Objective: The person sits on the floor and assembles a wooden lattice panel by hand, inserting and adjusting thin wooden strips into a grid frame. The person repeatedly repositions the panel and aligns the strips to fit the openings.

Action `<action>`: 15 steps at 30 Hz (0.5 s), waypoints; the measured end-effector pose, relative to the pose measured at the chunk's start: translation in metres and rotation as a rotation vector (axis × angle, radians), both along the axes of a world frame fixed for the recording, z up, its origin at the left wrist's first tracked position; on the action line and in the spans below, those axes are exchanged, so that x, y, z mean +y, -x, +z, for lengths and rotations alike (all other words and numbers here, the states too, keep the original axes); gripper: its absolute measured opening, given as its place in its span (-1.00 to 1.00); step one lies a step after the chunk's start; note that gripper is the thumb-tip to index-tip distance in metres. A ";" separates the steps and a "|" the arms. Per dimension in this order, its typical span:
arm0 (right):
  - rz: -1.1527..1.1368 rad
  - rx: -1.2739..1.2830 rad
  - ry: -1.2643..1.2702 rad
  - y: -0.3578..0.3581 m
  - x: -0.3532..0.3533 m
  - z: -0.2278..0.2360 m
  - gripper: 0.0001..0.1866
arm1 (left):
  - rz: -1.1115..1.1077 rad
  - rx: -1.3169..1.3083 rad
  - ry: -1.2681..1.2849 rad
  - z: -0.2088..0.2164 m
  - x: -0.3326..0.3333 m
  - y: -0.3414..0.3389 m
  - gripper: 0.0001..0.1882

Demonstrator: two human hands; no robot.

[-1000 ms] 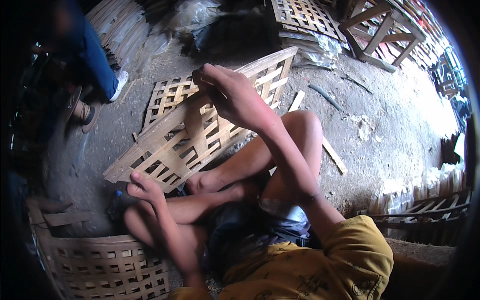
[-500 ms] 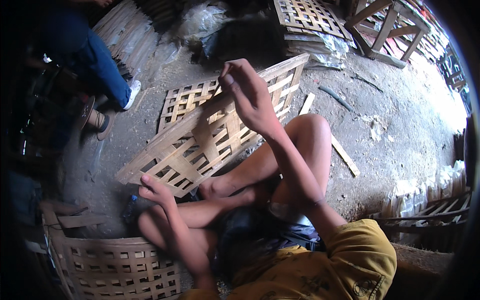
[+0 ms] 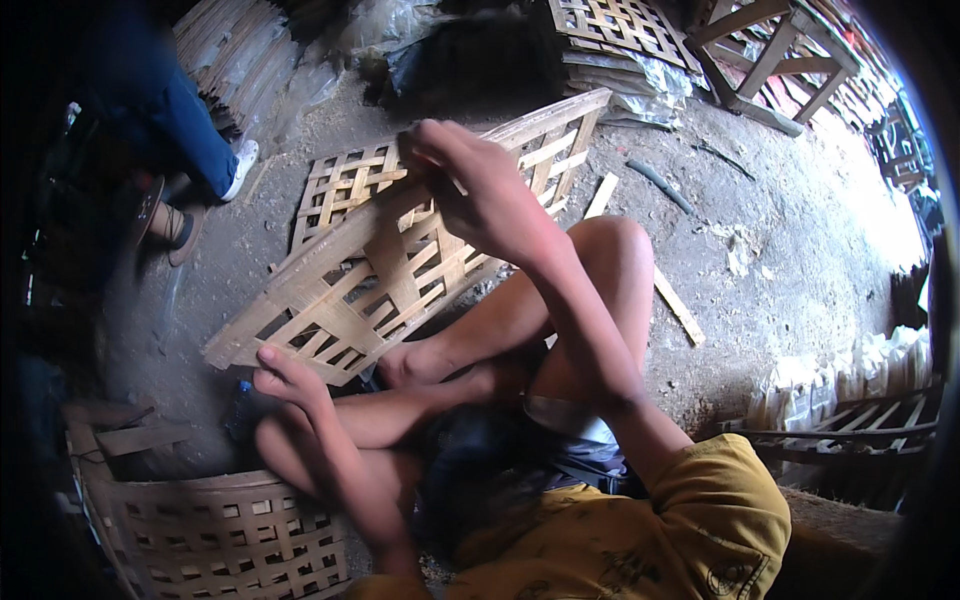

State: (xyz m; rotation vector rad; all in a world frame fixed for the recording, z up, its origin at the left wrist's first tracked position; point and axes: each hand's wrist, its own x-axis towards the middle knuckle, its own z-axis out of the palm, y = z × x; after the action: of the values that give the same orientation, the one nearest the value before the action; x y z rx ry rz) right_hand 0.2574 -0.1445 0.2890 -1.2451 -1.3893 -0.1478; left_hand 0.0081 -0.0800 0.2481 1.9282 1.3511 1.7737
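Down on the dirt floor (image 3: 800, 260) in front of the seated person lies a woven lattice panel (image 3: 400, 260) of flat bamboo strips, tilted across the bare feet and propped partly over a second, smaller panel (image 3: 335, 185) behind it. It looks light and springy rather than stiff, with thin slats that could crack or splinter if bent hard, so the long edge rails seem the safest places to take hold. The left hand (image 3: 290, 380) rests at the panel's near lower edge, fingers curled together against the outermost strip. The right hand (image 3: 470, 180) is raised over the middle of the panel, fingers bunched and seemingly pinching a thin strip, though whether they truly grip it I cannot tell. A woven basket (image 3: 220, 530) stands at the lower left, and another person's leg (image 3: 190, 130) shows at the upper left.
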 end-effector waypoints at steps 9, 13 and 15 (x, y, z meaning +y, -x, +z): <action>0.123 -0.140 0.163 -0.007 0.015 0.009 -0.57 | -0.168 -0.090 0.133 -0.074 0.097 0.054 -0.29; 0.133 0.213 -0.092 -0.011 0.026 -0.014 -0.72 | -0.222 -0.189 0.094 -0.073 0.098 0.042 -0.27; 0.198 0.586 -0.210 -0.011 0.024 -0.006 -0.89 | -0.234 -0.153 0.124 -0.071 0.097 0.047 -0.28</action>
State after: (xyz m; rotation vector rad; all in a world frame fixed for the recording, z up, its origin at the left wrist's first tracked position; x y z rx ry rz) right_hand 0.2688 -0.1209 0.2832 -0.8733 -0.9471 0.1936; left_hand -0.0386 0.0171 0.1767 1.7649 1.1068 1.6476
